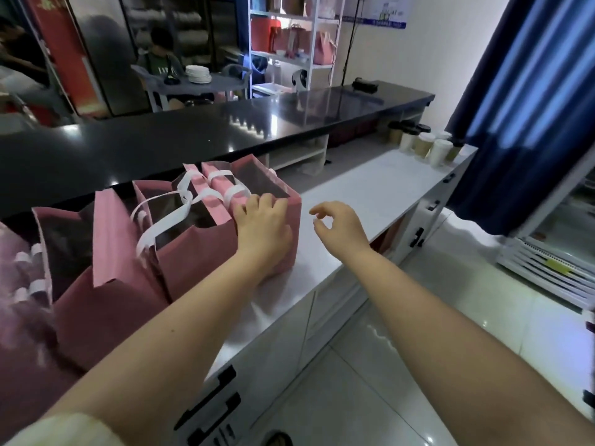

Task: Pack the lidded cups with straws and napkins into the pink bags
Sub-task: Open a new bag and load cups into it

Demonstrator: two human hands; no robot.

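— Where does the person's left hand (264, 222) sit?

— On the pink bag (295, 228) at the right end of the row. Its fingers (257, 201) curl over the near top edge of the open bag, gripping the rim, with the palm against the outer wall.

— And the right hand (341, 225)?

— It hovers over the white worktop (370, 191), just beside that bag and not touching it. The fingers are loosely curled and hold nothing.

— How do the bags stand?

— Upright on the worktop, mouths open. The other pink bags (106, 313) line up to the left, touching one another, and white handles (180, 217) loop over the rims. The insides are too dark to make out.

— Where are the cups?

— The cups (439, 152) cluster at the far end of the worktop, well apart from both hands, next to a blue curtain (515, 91). Some are white, some brown; a few carry dark lids.

— Anything behind?

— A glossy black counter (193, 136) runs along the back of the worktop.
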